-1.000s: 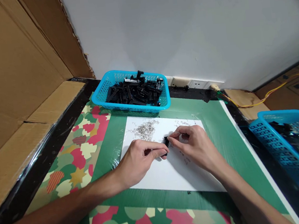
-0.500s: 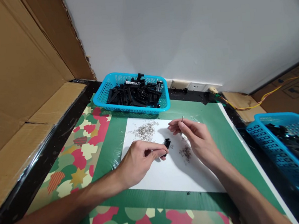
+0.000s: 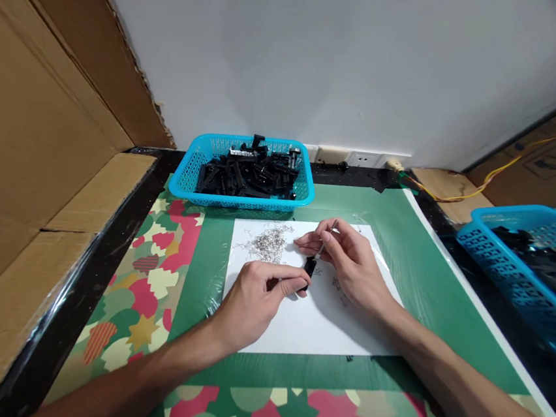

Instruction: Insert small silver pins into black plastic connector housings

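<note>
Pinched between the thumb and fingers of my left hand (image 3: 262, 298) is a small black plastic part (image 3: 309, 268), held above a white sheet (image 3: 290, 332). My right hand (image 3: 349, 260) grips a thin metal tool (image 3: 319, 250), whose lower end is at the top of the black part; whether they touch is too small to tell. Behind my left hand, a pile of tiny metal pieces (image 3: 267, 243) lies on the sheet. A smaller cluster of such pieces (image 3: 336, 285) is partly hidden by my right hand.
A blue basket (image 3: 243, 203) full of black parts stands at the back. Another blue basket (image 3: 515, 277) with black parts is at the right. Cardboard (image 3: 19, 128) rises at the left; yellow wires (image 3: 489, 178) run from a wall socket at the back right.
My right hand has moved left, bringing the thin tool to the black part. It now covers much of the smaller cluster. My left hand has hardly moved.
</note>
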The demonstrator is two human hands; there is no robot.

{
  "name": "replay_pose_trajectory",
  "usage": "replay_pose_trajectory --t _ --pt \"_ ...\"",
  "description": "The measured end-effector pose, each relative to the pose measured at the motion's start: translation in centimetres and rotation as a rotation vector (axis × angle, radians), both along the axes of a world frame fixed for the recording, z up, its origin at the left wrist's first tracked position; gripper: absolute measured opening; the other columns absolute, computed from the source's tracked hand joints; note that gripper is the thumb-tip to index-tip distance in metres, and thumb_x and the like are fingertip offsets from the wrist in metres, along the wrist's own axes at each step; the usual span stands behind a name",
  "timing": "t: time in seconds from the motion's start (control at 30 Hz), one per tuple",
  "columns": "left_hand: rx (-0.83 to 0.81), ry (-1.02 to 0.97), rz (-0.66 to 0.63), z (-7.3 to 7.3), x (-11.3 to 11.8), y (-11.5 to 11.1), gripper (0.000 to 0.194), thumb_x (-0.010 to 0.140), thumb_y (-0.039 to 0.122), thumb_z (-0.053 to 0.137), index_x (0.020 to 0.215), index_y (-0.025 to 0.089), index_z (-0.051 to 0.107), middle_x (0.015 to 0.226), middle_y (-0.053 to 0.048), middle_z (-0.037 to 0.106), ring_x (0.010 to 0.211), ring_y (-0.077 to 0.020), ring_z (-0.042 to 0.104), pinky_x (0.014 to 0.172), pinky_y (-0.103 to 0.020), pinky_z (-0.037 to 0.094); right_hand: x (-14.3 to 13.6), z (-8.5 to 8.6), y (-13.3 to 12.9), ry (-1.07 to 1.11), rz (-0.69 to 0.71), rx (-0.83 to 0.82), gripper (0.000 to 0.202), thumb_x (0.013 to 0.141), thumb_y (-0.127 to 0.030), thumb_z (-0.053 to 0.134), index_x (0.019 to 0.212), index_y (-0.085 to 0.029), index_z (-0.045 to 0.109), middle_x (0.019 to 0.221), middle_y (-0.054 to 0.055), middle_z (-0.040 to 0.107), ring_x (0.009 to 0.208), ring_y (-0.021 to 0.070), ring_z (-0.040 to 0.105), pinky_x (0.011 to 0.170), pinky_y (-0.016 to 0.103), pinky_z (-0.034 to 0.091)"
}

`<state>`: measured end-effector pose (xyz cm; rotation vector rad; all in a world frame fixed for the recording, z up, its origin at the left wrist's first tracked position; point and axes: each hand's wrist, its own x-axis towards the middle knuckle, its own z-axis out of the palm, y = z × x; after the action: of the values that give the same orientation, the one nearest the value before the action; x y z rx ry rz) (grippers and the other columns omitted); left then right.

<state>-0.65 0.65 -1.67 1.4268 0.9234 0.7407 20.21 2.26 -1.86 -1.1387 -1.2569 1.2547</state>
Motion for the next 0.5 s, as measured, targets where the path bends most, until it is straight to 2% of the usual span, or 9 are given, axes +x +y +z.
replay_pose_trajectory --t 0.27,0.5 --pt "0.018 0.04 0.02 0.27 0.05 0.08 0.024 0.102 0.032 0.067 0.098 0.017 0.086 0.091 -0.004 0.083 0.088 -0.0195 0.076 0.083 -0.029 0.056 -0.19 0.0 -0.44 -0.08 -0.012 0.062 0.024 0.108 -0.046 0.06 0.101 -0.023 0.06 0.101 0.009 0.079 0.111 0.0276 0.077 0.101 0.047 0.062" --pt "0.051 0.061 0.03 0.36 0.06 -0.03 0.024 0.101 0.03 0.068 0.091 0.016 0.085 0.089 -0.004 0.083 0.087 -0.0194 0.075 0.081 -0.028 0.055 -0.05 0.04 -0.71 -0.171 -0.016 0.075 0.021 0.11 -0.042 0.056 0.102 -0.023 0.059 0.099 0.01 0.079 0.11 0.0283 0.078 0.096 0.046 0.063"
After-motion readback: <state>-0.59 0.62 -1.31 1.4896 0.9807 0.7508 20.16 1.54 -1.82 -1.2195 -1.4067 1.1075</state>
